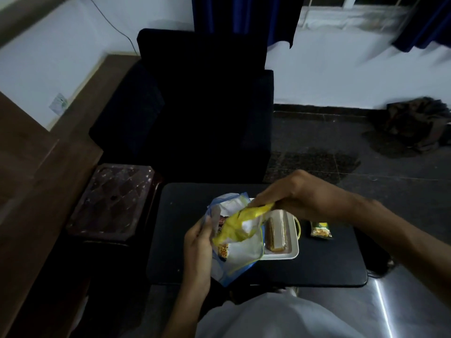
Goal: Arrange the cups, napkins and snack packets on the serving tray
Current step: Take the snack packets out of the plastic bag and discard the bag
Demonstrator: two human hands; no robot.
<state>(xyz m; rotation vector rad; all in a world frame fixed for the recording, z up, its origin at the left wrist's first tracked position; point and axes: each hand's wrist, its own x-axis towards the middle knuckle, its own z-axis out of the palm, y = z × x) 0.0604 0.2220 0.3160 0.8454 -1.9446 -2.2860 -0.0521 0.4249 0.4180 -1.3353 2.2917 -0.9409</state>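
My left hand [198,242] grips the left edge of a clear zip bag [240,258] with a blue rim, held above the black table. My right hand [297,196] pinches the top of a yellow snack packet [240,222] at the bag's mouth. More packets [223,250] show inside the bag. Behind the bag lies a white serving tray [294,240] holding a stack of brown paper cups [275,234] on its side. A green and yellow snack packet [321,229] rests on the table right of the tray.
The small black table [317,264] stands in front of a dark armchair [195,106]. A dark red plastic stool [112,201] is on the left. Dark cloth [415,123] lies on the floor at the far right.
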